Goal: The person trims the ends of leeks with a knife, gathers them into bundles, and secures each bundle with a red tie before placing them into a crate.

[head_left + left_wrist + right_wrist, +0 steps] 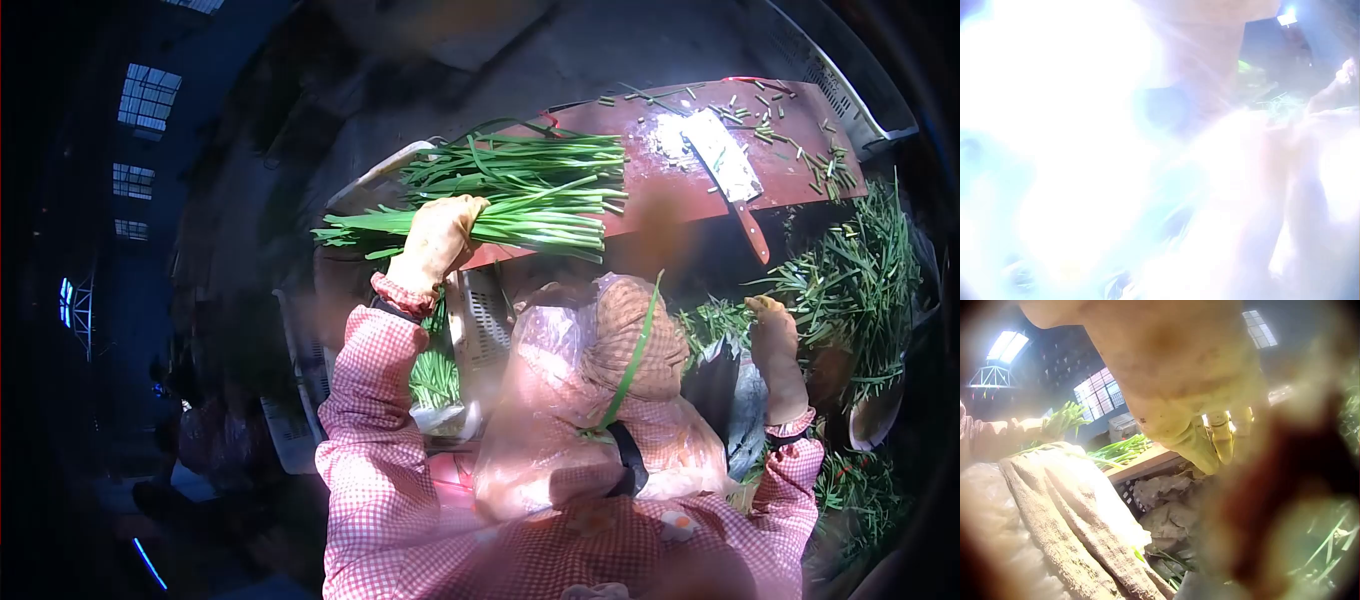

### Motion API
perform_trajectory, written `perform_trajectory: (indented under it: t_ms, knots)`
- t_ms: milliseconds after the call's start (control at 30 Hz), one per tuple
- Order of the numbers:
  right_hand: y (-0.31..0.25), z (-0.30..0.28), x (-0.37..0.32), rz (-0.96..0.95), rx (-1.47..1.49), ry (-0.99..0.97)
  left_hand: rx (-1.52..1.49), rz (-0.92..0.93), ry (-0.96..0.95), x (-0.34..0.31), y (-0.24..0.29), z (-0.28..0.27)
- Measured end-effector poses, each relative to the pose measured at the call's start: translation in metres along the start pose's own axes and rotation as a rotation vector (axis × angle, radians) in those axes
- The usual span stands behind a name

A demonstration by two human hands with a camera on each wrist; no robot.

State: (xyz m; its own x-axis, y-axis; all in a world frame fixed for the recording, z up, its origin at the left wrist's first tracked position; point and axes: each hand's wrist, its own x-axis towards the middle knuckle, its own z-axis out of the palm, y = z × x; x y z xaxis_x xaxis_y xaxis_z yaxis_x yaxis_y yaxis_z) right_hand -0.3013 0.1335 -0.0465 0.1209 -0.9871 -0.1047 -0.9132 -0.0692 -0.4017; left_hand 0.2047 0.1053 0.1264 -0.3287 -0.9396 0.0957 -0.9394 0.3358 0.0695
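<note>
In the head view my gloved left hand (437, 240) grips a bunch of green garlic chives (545, 222) over the left end of the red board. More garlic chives (520, 155) lie just behind it, cut ends facing right. My gloved right hand (776, 345) hangs low at the right, beside a heap of green trimmings (850, 280), its fingers loosely bent with nothing seen in them. The right wrist view shows that hand's glove (1175, 369) from close up, fingers pointing down. Glare washes out most of the left wrist view.
A cleaver (725, 165) lies on the red board (655, 120), its wooden handle over the near edge. Short cut pieces (825, 165) are scattered at the board's right end. Beneath my left arm a crate (485, 315) stands near more greens (435, 375). Plastic (530, 400) covers my lap.
</note>
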Motion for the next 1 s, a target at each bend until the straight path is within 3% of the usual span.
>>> perform_trajectory:
  t_ms: [33, 167, 367, 500, 633, 733, 767, 833, 933, 1000]
  knots:
    - [-0.025, -0.020, -0.006, 0.016, -0.061, -0.081, -0.016, 0.057, 0.037, 0.009, -0.006, 0.012]
    - [-0.016, 0.002, -0.007, -0.004, 0.016, -0.078, -0.070, 0.170, 0.157, 0.048, -0.007, 0.043]
    - [-0.031, 0.003, -0.006, 0.046, 0.051, -0.140, 0.204, 0.157, 0.099, 0.088, -0.030, 0.105]
    - [-0.044, -0.001, -0.001, 0.012, 0.114, -0.063, 0.267, 0.047, -0.028, 0.093, -0.035, 0.130]
    - [-0.080, 0.005, 0.017, -0.264, 0.244, 0.137, 0.216, 0.036, 0.032, 0.095, -0.047, 0.146]
    - [-0.148, -0.001, 0.046, -0.450, 0.227, 0.064, 0.115, 0.107, 0.168, 0.091, -0.044, 0.140]
    - [-0.167, 0.002, 0.058, -0.496, 0.223, 0.001, 0.115, 0.076, 0.131, 0.092, -0.045, 0.140]
    - [-0.191, 0.031, 0.085, -0.530, 0.298, -0.052, 0.111, 0.009, 0.055, 0.093, -0.045, 0.142]
    - [-0.212, 0.059, 0.123, -0.587, 0.389, -0.028, 0.117, -0.027, 0.136, 0.085, -0.035, 0.133]
    - [-0.222, 0.063, 0.136, -0.485, 0.314, -0.119, 0.133, -0.057, 0.152, 0.081, -0.033, 0.132]
